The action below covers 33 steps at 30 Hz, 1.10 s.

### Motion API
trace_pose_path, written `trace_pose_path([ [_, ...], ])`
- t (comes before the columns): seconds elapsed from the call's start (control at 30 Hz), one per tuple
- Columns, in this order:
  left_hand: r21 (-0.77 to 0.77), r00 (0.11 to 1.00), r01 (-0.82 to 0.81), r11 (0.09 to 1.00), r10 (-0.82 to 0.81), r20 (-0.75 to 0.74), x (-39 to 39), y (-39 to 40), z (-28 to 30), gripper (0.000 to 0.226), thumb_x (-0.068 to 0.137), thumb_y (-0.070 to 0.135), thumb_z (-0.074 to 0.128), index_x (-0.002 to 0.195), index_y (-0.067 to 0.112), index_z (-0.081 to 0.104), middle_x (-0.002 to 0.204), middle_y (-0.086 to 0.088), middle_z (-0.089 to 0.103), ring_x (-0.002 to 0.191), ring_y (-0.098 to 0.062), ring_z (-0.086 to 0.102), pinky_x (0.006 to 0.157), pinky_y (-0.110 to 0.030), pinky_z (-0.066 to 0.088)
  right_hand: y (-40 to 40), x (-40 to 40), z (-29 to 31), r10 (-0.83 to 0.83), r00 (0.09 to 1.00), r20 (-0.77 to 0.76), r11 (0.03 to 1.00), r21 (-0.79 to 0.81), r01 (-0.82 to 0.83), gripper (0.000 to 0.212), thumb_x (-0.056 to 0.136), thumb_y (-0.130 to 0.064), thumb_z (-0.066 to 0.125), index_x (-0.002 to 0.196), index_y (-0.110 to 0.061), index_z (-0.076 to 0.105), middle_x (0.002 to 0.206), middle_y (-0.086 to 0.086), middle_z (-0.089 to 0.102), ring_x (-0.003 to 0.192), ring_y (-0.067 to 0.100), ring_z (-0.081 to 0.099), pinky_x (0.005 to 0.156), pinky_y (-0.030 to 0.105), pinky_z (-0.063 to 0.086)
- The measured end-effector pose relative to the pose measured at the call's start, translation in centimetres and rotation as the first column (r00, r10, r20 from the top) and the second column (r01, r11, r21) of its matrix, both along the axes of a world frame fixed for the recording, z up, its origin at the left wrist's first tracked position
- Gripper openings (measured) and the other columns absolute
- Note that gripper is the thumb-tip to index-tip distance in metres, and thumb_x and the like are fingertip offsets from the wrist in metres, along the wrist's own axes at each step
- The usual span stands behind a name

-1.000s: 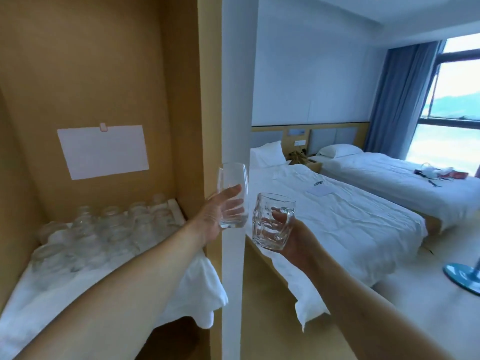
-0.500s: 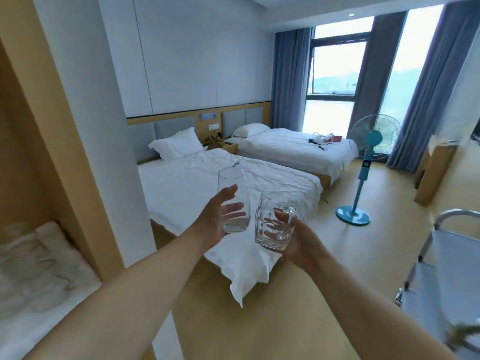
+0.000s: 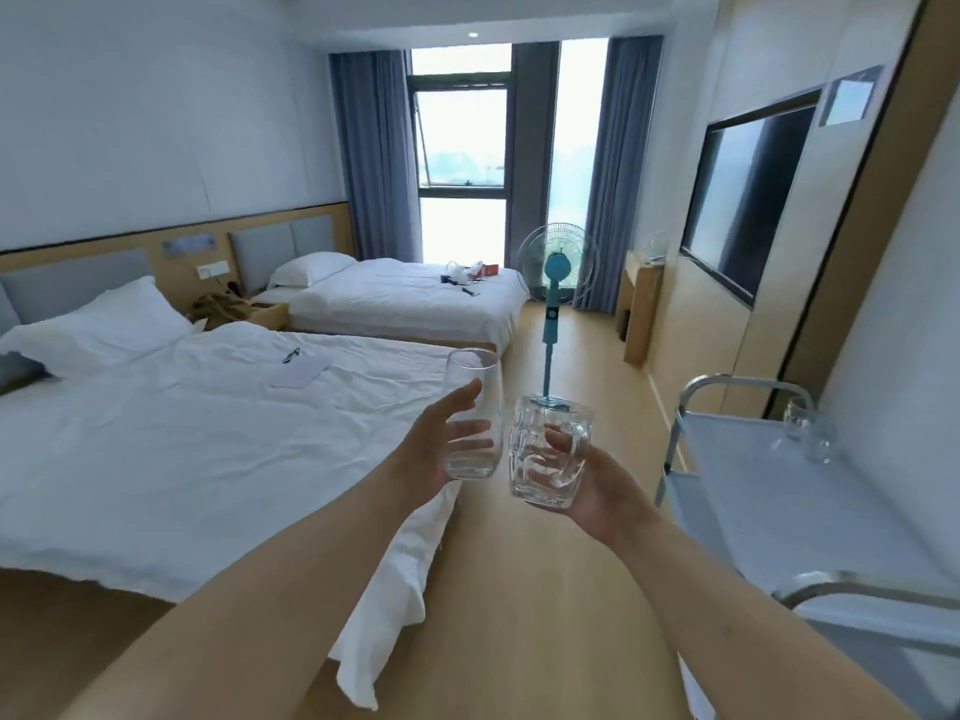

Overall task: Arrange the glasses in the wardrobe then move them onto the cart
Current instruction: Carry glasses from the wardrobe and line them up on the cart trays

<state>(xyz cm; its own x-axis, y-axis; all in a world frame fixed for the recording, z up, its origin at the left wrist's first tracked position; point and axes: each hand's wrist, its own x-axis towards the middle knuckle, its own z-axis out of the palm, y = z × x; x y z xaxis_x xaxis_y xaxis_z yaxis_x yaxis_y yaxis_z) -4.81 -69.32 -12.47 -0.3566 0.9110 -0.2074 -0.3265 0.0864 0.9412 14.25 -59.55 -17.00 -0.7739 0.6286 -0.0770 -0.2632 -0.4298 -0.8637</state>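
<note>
While both arms reach forward over the floor (image 3: 519, 615), we see the left hand (image 3: 441, 444) curled round a smooth tumbler (image 3: 475, 413), thumb on the near side and fingers showing through the glass on the far side. The tumbler is upright, held in the air off the corner of the near bed (image 3: 208, 449). The right hand (image 3: 587, 485) grips a dimpled mug (image 3: 548, 452) from below and behind, thumb lying across the side by the handle, fingers wrapped under the base. The mug is upright too, just right of the tumbler; we cannot tell whether the two touch. The cart (image 3: 779, 491) stands at the right, its white top shelf bare near us, with two glasses (image 3: 810, 431) already on its far right corner by the rail. Both held glasses are well apart from the cart and left of it. Further back we see a second bed (image 3: 405, 298), a blue fan (image 3: 553, 283), a TV (image 3: 748, 200) on the right wall, curtains (image 3: 374, 158) and the window (image 3: 462, 148).
</note>
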Motion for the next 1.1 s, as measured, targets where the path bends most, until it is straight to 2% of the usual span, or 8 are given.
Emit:
trace_pose_path([
  [0.1, -0.009, 0.997, 0.078, 0.997, -0.078, -0.01, -1.0, 3.7, -0.1, 0.078, 0.061, 0.058, 0.078, 0.126, 0.021, 0.058, 0.115, -0.014, 0.067, 0.09, -0.03, 0.071, 0.07, -0.039, 0.059, 2.1, -0.4, -0.6, -0.116, 0.993, 0.027, 0.992, -0.044, 0.117, 0.061, 0.065, -0.026, 0.09, 0.122, -0.011, 0.073, 0.115, 0.013, 0.07, 0.102, 0.033, 0.07, 0.082, 0.047, 0.058],
  [0.27, -0.037, 0.978, 0.207, 0.978, -0.206, 0.029, -2.2, 9.3, -2.2, 0.072, 0.067, 0.059, 0.081, 0.125, 0.021, 0.06, 0.123, -0.018, 0.065, 0.096, -0.033, 0.071, 0.073, -0.04, 0.058, 4.4, 0.1, -1.7, -0.265, 0.964, 0.023, 0.96, -0.088, 0.266, 0.064, 0.063, -0.023, 0.091, 0.122, -0.009, 0.072, 0.114, 0.015, 0.069, 0.099, 0.033, 0.069, 0.087, 0.049, 0.058],
  [0.43, -0.068, 0.961, 0.268, 0.961, -0.262, 0.093, -1.6, 14.4, -4.9, 0.069, 0.073, 0.053, 0.082, 0.126, 0.015, 0.058, 0.1, -0.012, 0.072, 0.077, -0.027, 0.075, 0.063, -0.04, 0.06, 6.7, 1.4, -2.7, -0.372, 0.928, 0.034, 0.921, -0.112, 0.373, 0.074, 0.076, -0.016, 0.078, 0.144, -0.002, 0.052, 0.123, 0.019, 0.06, 0.115, 0.037, 0.057, 0.115, 0.056, 0.037],
  [0.57, -0.065, 0.935, 0.344, 0.937, -0.335, 0.117, -0.9, 18.5, -6.4, 0.075, 0.066, 0.055, 0.084, 0.124, 0.015, 0.058, 0.082, -0.006, 0.075, 0.074, -0.026, 0.073, 0.065, -0.039, 0.06, 9.3, 2.4, -3.7, -0.398, 0.916, 0.045, 0.907, -0.129, 0.4, 0.068, 0.083, -0.014, 0.075, 0.145, -0.003, 0.051, 0.125, 0.02, 0.058, 0.116, 0.038, 0.054, 0.109, 0.056, 0.04],
  [0.77, -0.077, 0.914, 0.4, 0.913, -0.392, 0.101, -0.4, 26.0, -7.8, 0.079, 0.061, 0.057, 0.084, 0.125, 0.017, 0.058, 0.083, -0.005, 0.074, 0.075, -0.025, 0.071, 0.069, -0.04, 0.058, 15.7, 2.8, -4.6, -0.454, 0.888, 0.078, 0.882, -0.102, 0.46, 0.095, 0.056, -0.025, 0.088, 0.143, -0.006, 0.054, 0.122, 0.019, 0.061, 0.11, 0.038, 0.059, 0.093, 0.051, 0.053],
  [0.83, -0.09, 0.912, 0.408, 0.909, -0.4, 0.093, -0.3, 28.8, -8.3, 0.078, 0.062, 0.056, 0.084, 0.124, 0.017, 0.058, 0.085, -0.006, 0.073, 0.073, -0.025, 0.07, 0.067, -0.039, 0.057, 18.5, 2.9, -5.2, -0.472, 0.878, 0.078, 0.871, -0.115, 0.478, 0.101, 0.05, -0.026, 0.093, 0.141, -0.007, 0.055, 0.123, 0.02, 0.061, 0.113, 0.039, 0.06, 0.098, 0.054, 0.052],
  [0.97, -0.12, 0.904, 0.427, 0.896, -0.421, 0.074, 0.1, 34.3, -8.6, 0.078, 0.061, 0.056, 0.084, 0.124, 0.017, 0.058, 0.088, -0.006, 0.07, 0.071, -0.024, 0.069, 0.064, -0.037, 0.056, 24.1, 3.1, -6.1, -0.493, 0.865, 0.092, 0.852, -0.148, 0.502, 0.084, 0.064, -0.023, 0.086, 0.14, -0.007, 0.057, 0.122, 0.02, 0.064, 0.113, 0.039, 0.062, 0.101, 0.056, 0.05],
  [1.1, -0.14, 0.898, 0.439, 0.887, -0.434, 0.069, 0.5, 40.5, -9.0, 0.078, 0.06, 0.056, 0.085, 0.123, 0.017, 0.059, 0.089, -0.006, 0.07, 0.072, -0.024, 0.069, 0.065, -0.036, 0.057, 29.4, 4.1, -6.9, -0.511, 0.853, 0.105, 0.841, -0.144, 0.522, 0.099, 0.046, -0.031, 0.099, 0.135, -0.009, 0.062, 0.119, 0.017, 0.067, 0.107, 0.037, 0.067, 0.092, 0.053, 0.057],
])
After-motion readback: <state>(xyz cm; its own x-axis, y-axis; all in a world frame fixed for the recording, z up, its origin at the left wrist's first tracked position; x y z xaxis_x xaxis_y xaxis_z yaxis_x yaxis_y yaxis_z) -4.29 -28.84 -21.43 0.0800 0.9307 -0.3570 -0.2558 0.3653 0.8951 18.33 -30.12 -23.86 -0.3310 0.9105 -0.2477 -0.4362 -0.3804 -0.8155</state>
